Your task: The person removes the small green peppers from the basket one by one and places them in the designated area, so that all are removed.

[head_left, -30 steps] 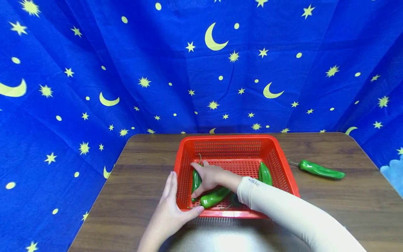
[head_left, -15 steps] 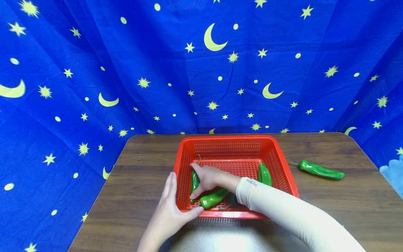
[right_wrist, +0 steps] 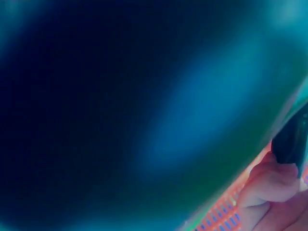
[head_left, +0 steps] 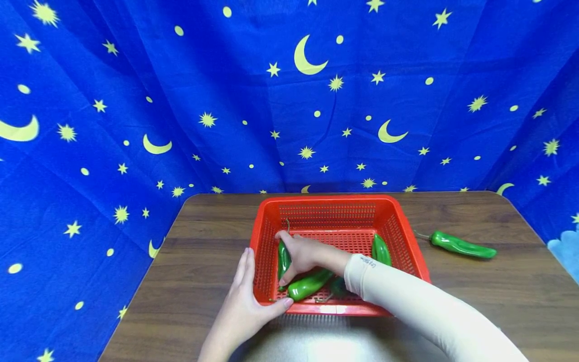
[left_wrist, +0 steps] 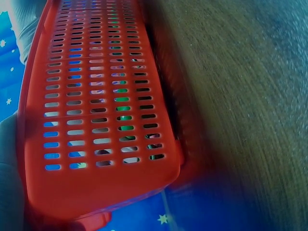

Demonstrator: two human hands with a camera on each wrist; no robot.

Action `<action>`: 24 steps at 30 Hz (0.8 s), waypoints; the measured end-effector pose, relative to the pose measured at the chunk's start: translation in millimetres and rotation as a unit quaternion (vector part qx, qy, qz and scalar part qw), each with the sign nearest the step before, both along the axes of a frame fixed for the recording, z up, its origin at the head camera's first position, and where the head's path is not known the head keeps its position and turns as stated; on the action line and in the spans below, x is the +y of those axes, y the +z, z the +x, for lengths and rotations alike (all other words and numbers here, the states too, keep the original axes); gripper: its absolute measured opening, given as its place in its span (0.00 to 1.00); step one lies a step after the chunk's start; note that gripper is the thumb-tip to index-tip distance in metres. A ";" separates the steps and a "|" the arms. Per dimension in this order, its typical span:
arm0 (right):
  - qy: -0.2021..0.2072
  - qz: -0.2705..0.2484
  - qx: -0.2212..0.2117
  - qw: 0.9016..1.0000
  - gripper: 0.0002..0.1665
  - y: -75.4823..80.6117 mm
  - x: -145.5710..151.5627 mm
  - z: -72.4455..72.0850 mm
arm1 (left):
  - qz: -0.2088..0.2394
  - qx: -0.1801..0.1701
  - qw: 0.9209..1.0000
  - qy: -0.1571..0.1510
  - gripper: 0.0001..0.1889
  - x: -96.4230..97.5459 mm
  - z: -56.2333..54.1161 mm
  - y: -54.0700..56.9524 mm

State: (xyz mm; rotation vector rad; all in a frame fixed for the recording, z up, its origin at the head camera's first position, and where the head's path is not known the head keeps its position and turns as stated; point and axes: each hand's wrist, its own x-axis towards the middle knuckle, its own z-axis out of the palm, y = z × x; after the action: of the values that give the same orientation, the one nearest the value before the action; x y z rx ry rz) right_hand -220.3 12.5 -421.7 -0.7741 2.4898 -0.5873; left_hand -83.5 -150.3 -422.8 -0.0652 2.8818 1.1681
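A: Right hand (head_left: 305, 254) down inside the red basket (head_left: 334, 199), thumb and index finger curving around the slim pepper (head_left: 284, 261) by the basket's left wall!

B: Got hold of it, then?

A: Holding it, I'd say, but the other fingertips are hidden; how firmly, I can't tell.

B: And the left hand (head_left: 249, 296)?

A: Spread wide at the basket's near left corner, fingers straight along the outside, thumb on the front rim. Steadying, by my reading.

B: Which step is this?

A: Looks like placing or picking up that one pepper; I can't call which.

B: Other peppers?

A: A plump pepper (head_left: 307, 286) near the basket's front, a loose pepper (head_left: 463, 245) outside, right of the basket.

B: Next move?

A: If placing, it calls for parting the fingers without nudging the plump one; if lifting, a snug pinch and room over the rim.
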 end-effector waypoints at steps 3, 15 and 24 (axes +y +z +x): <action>0.004 -0.025 0.005 1.000 0.66 0.9 5.9 -3.5 | 0.000 0.005 1.000 -0.002 0.69 -0.1 0.2 0.1; 0.014 -0.155 0.002 0.988 0.64 43.7 47.1 -18.2 | 0.001 0.019 1.000 -0.002 0.69 -0.1 1.7 -0.6; 0.002 -0.191 -0.011 0.982 0.65 85.4 95.1 -13.3 | 0.004 0.019 1.000 -0.003 0.69 1.2 0.9 -0.2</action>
State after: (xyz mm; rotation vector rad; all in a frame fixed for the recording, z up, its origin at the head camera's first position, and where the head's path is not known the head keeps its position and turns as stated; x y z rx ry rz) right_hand -233.5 107.6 -336.2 -0.9019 2.3825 -1.0867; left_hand -82.6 -149.1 -423.0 -0.0344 2.9067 1.1928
